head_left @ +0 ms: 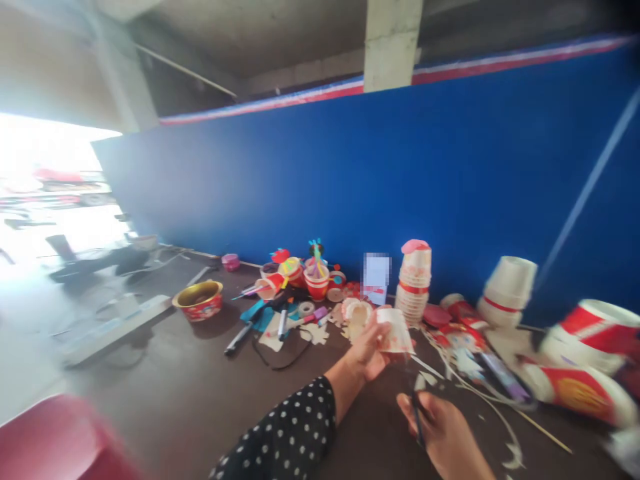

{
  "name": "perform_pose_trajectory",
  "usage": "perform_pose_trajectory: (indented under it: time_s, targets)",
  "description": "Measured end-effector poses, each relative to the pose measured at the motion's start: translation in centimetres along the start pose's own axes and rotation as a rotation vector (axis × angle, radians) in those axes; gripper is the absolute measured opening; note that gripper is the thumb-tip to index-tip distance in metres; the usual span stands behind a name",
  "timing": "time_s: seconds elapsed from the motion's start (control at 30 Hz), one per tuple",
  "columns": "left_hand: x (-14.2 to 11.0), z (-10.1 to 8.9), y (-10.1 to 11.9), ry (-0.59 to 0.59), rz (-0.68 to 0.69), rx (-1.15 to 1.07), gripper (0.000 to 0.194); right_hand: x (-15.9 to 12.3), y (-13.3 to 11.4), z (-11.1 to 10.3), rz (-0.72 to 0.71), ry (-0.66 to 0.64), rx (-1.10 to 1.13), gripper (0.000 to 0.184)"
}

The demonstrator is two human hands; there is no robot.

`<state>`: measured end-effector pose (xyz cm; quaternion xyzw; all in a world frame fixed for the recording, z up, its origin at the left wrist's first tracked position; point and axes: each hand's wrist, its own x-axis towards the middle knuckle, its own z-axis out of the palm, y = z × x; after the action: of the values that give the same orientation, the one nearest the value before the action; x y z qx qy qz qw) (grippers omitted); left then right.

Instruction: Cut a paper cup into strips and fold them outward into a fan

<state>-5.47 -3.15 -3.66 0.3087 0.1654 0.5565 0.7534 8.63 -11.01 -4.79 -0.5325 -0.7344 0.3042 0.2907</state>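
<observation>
A tall blue wall [350, 187] runs along the far side of the room, with a red-and-white strip along its top and a concrete pillar [393, 40] rising in front of that strip. Bright daylight comes in at the far left. A long, dark brown table [210, 363] stretches out from the wall, and a blurred red stool [60, 440] sits at its near left corner.

Big red-and-white paper buckets [590, 340] lie on their sides at the right end of the table. Left of them, a stack of white paper bowls [413, 283] stands upright against the wall. Further left are a red bowl with a gold rim [197, 300], several decorated paper cups [317, 283], a marker [283, 322] and a roll of tape [306, 309].

Nearest to me, a person in a polka-dot sleeve [285, 427] works with both hands, which are close together but not touching. The left hand [367, 347] is wrapped around a white paper cup [396, 331] with red markings, held up just above the table. The right hand [443, 433] is closed on what look like dark scissors [416, 407], their tips just beside the cup. Curled paper scraps [513, 457] lie on the table beyond the right hand.
</observation>
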Motion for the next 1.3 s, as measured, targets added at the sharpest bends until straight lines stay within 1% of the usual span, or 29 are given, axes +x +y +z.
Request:
perform_pose_trajectory:
  time_s: [0.07, 0.1, 0.17, 0.23, 0.43, 0.7, 0.87, 1.07, 1.23, 1.3]
  targets:
    - [0.2, -0.1, 0.0, -0.037, 0.007, -0.005, 0.06, 0.3, 0.7, 0.1, 0.025, -0.02, -0.013, 0.052]
    - [0.3, -0.1, 0.0, -0.044, 0.022, -0.009, 0.06, 0.5, 0.9, 0.2, 0.014, -0.022, -0.007, 0.053]
    - [0.3, 0.0, 0.0, -0.029, 0.035, 0.004, 0.059, 0.6, 1.0, 0.2, 0.007, -0.012, -0.026, 0.052]
    - [0.2, 0.1, 0.1, -0.015, 0.029, 0.014, 0.059, 0.5, 0.7, 0.2, -0.001, -0.013, -0.047, 0.05]
    - [-0.2, 0.5, 0.4, -0.023, 0.013, -0.001, 0.063, 0.3, -0.5, -0.1, 0.021, -0.033, -0.036, 0.05]
    - [-0.3, 0.5, 0.4, -0.036, 0.023, 0.03, 0.06, 0.1, -0.8, -0.1, 0.017, -0.041, 0.01, 0.046]
    - [-0.3, 0.3, 0.4, -0.033, 0.006, 0.03, 0.062, 0.0, -1.1, -0.2, 0.012, -0.027, 0.025, 0.044]
    - [-0.3, 0.4, 0.5, -0.005, -0.005, 0.048, 0.062, 0.2, -0.7, 0.0, -0.004, -0.017, 0.009, 0.047]
    - [-0.4, 0.6, 0.6, -0.007, 0.008, 0.045, 0.068, 0.2, -0.2, 0.2, -0.027, 0.008, 0.084, 0.051]
    - [-0.4, 0.6, 0.6, -0.018, 0.017, 0.046, 0.071, 0.2, 0.1, 0.4, -0.024, 0.044, 0.117, 0.051]
